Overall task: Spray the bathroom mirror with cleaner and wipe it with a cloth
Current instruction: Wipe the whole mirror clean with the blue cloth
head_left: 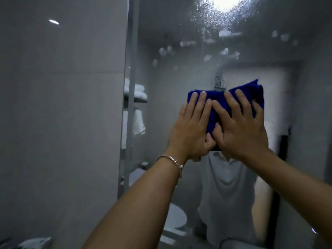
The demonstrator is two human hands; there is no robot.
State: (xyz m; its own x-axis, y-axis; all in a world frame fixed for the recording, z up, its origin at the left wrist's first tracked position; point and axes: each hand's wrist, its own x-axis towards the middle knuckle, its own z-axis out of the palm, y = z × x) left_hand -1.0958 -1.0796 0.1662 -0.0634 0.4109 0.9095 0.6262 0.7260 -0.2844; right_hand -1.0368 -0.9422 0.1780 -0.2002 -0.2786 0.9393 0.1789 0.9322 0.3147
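Observation:
A folded blue cloth lies flat against the bathroom mirror at about head height. My left hand, with a silver bracelet at its wrist, presses the cloth's left half with straight fingers. My right hand presses the right half, fingers spread. The two thumbs meet under the cloth's lower edge. Foam blobs and fine spray droplets cover the glass above the cloth, under the glare of a reflected ceiling light. No spray bottle is in view.
A grey tiled wall fills the left side up to the mirror's edge. The mirror reflects a towel shelf, a toilet and a person in a white shirt. A pale object lies at the bottom left.

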